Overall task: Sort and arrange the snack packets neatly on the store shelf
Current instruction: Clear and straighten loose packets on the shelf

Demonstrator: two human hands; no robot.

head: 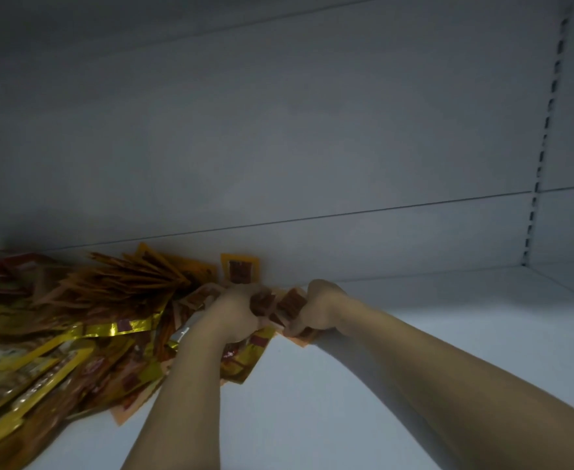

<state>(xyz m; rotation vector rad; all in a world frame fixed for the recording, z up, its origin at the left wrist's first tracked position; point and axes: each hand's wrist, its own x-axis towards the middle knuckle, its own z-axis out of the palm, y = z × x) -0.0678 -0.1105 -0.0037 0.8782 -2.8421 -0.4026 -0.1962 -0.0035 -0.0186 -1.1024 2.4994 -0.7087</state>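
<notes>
My left hand [236, 312] and right hand [321, 308] both curl around a small bundle of orange snack packets [280, 308], gripping it from either side, I judge to square its edges. The loose heap of packets [75, 320] sprawls left of my left hand. One packet [239, 270] stands against the back panel [278, 147] just beyond my knuckles, and bare shelf floor [397, 385] lies to my right for a row.

A white shelf [414, 351] board fills the view from 3 to 6 o'clock, lit pale and cool. Behind it stands a grey back panel [278, 130], dim and bluish, crossed by a thin horizontal seam [346, 213]. At 3 o'clock a slotted upright [546, 130] runs top to bottom. Shadow gathers toward 9 o'clock.
</notes>
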